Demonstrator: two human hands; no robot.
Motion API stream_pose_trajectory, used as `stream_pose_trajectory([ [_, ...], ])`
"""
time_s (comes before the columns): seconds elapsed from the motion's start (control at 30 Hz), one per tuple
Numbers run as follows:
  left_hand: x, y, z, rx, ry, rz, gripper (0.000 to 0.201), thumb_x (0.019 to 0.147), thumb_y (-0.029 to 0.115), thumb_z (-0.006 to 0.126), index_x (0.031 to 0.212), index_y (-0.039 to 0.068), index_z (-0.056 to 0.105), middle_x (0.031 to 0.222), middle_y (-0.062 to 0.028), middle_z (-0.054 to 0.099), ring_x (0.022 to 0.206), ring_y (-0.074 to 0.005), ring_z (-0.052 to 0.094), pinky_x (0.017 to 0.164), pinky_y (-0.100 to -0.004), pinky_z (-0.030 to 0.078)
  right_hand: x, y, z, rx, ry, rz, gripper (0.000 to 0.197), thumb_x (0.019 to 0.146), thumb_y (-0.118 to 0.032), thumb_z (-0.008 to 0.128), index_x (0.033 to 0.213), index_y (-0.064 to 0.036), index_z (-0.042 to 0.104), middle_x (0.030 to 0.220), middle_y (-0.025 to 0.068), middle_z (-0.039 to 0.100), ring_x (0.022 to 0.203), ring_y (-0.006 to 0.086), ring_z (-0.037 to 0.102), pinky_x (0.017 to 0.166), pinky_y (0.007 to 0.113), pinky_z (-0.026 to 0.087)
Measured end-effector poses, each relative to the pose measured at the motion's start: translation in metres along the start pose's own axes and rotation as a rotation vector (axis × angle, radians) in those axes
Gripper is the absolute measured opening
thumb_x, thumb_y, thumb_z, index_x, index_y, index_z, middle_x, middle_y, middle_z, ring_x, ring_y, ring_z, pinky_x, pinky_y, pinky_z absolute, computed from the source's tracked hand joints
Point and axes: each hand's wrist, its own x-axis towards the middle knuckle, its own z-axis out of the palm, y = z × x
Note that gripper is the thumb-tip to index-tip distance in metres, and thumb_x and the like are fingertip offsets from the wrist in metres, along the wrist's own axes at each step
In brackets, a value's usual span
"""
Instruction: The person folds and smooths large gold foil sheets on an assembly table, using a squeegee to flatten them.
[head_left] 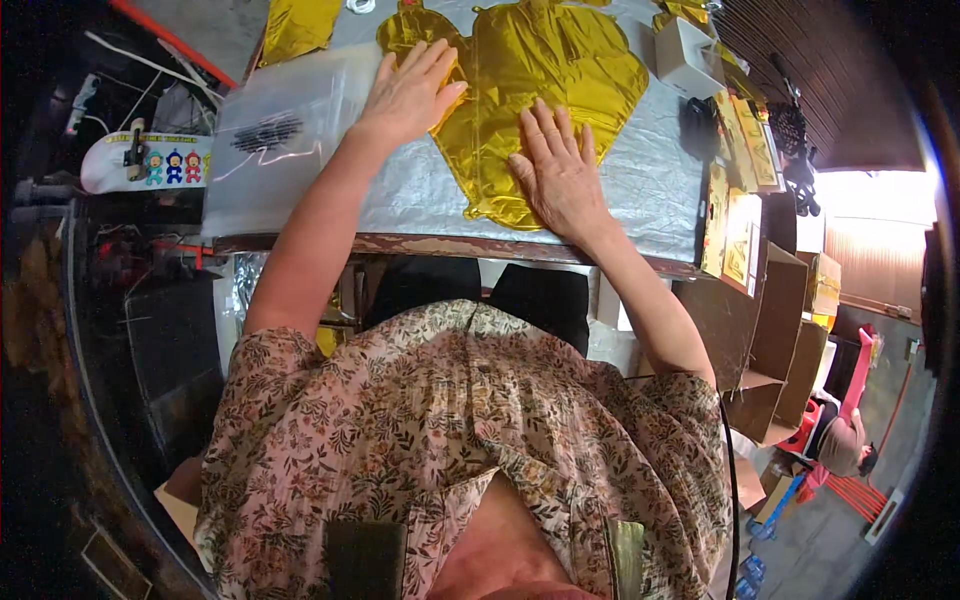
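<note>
A flat gold foil balloon (535,65) is spread on the silver-covered table (645,190), its narrow end toward the near edge. My right hand (565,185) lies palm down on its lower right part, fingers stretched out. Over its left side rests my left hand (408,98), with flat fingers and the thumb apart, partly on the foil and partly beside it. Neither hand grips anything. A clear plastic bag or sheet (300,105) with dark printing lies left of my left forearm.
More gold foil (298,30) lies at the far left. A white open box (688,55) and yellow printed packets (735,205) line the right edge. Cardboard boxes (775,320) stand below there. Farther right, another person (840,440) is bent low.
</note>
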Motion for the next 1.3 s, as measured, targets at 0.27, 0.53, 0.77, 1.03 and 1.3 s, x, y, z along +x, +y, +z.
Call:
stream_pose_trajectory([
  [0.27, -0.007, 0.005, 0.005, 0.002, 0.047, -0.025, 0.06, 0.103, 0.046, 0.051, 0.151, 0.01, 0.046, 0.159, -0.0106, 0.042, 0.147, -0.0298, 0.038, 0.119, -0.0517, 0.027, -0.003, -0.002, 0.008, 0.061, 0.026, 0.01, 0.061, 0.107, -0.042, 0.045, 0.155, -0.006, 0.036, 0.162, 0.0188, 0.034, 0.149, 0.0409, 0.03, 0.119, 0.059, 0.021],
  [0.53, 0.002, 0.023, -0.038, -0.176, -0.172, -0.129, 0.063, 0.105, 0.042, 0.048, 0.153, 0.002, 0.04, 0.161, -0.0179, 0.037, 0.151, -0.0331, 0.03, 0.12, -0.0535, 0.023, 0.0, 0.007, 0.01, 0.047, 0.096, -0.019, 0.06, 0.105, -0.039, 0.05, 0.154, -0.0063, 0.039, 0.16, 0.0182, 0.038, 0.147, 0.0407, 0.035, 0.117, 0.058, 0.026],
  [0.77, 0.0, 0.018, -0.036, -0.185, -0.153, -0.114, 0.062, 0.105, 0.044, 0.047, 0.152, 0.003, 0.042, 0.162, -0.0174, 0.035, 0.151, -0.0336, 0.028, 0.12, -0.0529, 0.022, 0.001, 0.003, 0.009, 0.036, 0.08, -0.012, 0.059, 0.106, -0.04, 0.05, 0.154, -0.0077, 0.039, 0.16, 0.0182, 0.038, 0.147, 0.0406, 0.034, 0.117, 0.058, 0.025],
  [1.03, -0.005, -0.006, 0.01, -0.046, 0.17, 0.012, 0.054, 0.102, 0.042, 0.055, 0.146, 0.011, 0.053, 0.153, -0.0103, 0.05, 0.144, -0.0297, 0.042, 0.117, -0.0487, 0.032, 0.0, -0.002, 0.009, 0.06, 0.061, -0.004, 0.061, 0.105, -0.04, 0.051, 0.153, -0.0054, 0.039, 0.16, 0.0197, 0.037, 0.147, 0.0404, 0.035, 0.117, 0.06, 0.025],
  [1.3, -0.003, 0.028, -0.004, -0.222, 0.197, 0.194, 0.041, 0.097, 0.041, 0.063, 0.126, 0.012, 0.069, 0.138, -0.0083, 0.062, 0.13, -0.0253, 0.055, 0.109, -0.0459, 0.034, -0.001, -0.002, 0.007, 0.054, 0.051, 0.008, 0.061, 0.104, -0.04, 0.051, 0.154, -0.0058, 0.039, 0.16, 0.0189, 0.037, 0.148, 0.0392, 0.034, 0.118, 0.06, 0.024],
])
